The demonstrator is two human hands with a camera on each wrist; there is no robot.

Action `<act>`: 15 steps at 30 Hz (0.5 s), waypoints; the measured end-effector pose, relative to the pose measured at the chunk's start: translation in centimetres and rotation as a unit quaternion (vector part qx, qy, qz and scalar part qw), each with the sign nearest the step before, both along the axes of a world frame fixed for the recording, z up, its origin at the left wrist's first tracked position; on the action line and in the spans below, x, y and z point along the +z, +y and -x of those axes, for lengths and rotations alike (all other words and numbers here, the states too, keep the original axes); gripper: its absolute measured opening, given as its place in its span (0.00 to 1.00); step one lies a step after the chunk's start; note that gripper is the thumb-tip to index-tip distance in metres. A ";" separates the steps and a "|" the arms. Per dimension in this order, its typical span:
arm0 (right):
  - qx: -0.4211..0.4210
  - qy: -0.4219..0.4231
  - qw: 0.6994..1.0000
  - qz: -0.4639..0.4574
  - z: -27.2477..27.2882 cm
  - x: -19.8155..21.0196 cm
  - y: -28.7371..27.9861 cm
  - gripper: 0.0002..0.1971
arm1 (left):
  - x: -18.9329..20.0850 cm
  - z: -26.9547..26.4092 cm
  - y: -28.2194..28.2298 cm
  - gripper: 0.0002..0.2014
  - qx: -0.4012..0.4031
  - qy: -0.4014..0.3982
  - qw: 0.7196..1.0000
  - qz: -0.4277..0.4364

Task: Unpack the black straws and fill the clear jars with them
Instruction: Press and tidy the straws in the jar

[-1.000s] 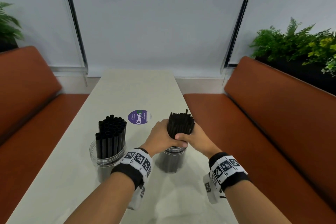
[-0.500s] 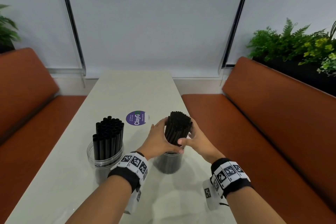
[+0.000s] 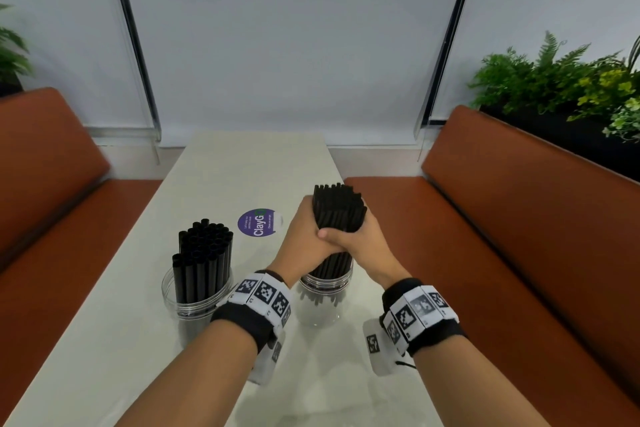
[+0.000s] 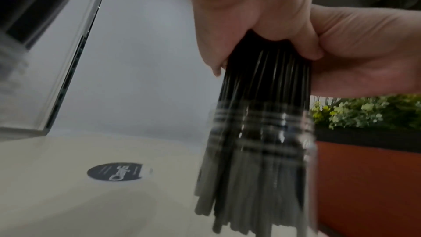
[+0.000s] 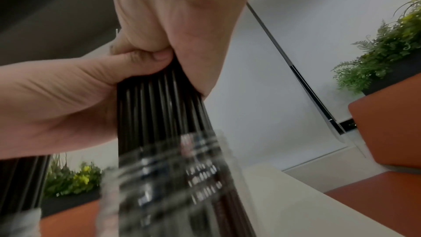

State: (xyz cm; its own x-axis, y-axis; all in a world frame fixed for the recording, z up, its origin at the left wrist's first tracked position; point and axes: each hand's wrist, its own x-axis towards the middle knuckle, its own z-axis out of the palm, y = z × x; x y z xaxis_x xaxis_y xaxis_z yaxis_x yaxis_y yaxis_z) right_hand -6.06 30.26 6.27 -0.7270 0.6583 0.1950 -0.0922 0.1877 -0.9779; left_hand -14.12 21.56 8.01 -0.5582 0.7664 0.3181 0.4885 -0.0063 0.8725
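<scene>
Both hands clasp the straw bundle over the right jar, blocking its mouth. At nine o'clock, just beside it, the left jar stands packed with straws. Flat sticker at eleven o'clock. Bare table at twelve o'clock. Orange benches flank both long edges.

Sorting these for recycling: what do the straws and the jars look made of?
Straws: likely plastic, black and slightly glossy, judging by thin highlight lines along each tube in the wrist views. Jars: clear, probably plastic rather than glass; thin see-through wall, ridged threaded neck.
</scene>
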 end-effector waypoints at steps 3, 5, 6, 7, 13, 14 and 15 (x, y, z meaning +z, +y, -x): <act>0.020 0.004 1.000 0.008 -0.1 0.8 0.1 0.30 | -0.4 -0.1 0.2 0.30 0.003 -0.049 0.998 -0.032; 0.039 -0.012 0.999 0.004 -0.2 0.4 0.1 0.35 | -1.7 -0.2 0.2 0.37 -0.003 -0.091 0.995 -0.037; 0.048 -0.019 0.999 0.005 -0.2 -0.1 0.1 0.40 | -2.4 -0.3 0.1 0.40 -0.012 -0.105 0.994 -0.043; 0.056 -0.025 0.998 0.012 -0.4 -0.5 0.1 0.44 | -3.0 -0.4 0.0 0.41 -0.019 -0.111 0.993 -0.045; 0.060 -0.032 0.997 0.030 -1.2 -2.3 0.3 0.42 | -3.5 -0.5 -0.2 0.36 -0.030 -0.055 0.998 -0.003; 0.060 -0.033 0.997 0.035 -1.3 -2.5 0.4 0.39 | -3.3 -0.5 -0.2 0.33 -0.027 -0.035 0.999 0.005; 0.057 -0.036 0.997 0.039 -1.4 -2.7 0.4 0.35 | -3.2 -0.6 -0.2 0.30 -0.027 -0.017 0.999 0.017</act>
State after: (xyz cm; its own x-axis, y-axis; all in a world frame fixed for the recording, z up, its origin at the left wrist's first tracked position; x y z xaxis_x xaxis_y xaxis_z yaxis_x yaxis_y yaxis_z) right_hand -4.66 30.66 3.54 -0.8087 0.5811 0.0914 -0.0379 0.1035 -0.9939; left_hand -13.56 21.39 4.84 -0.5256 0.8059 0.2727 0.4582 -0.0019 0.8888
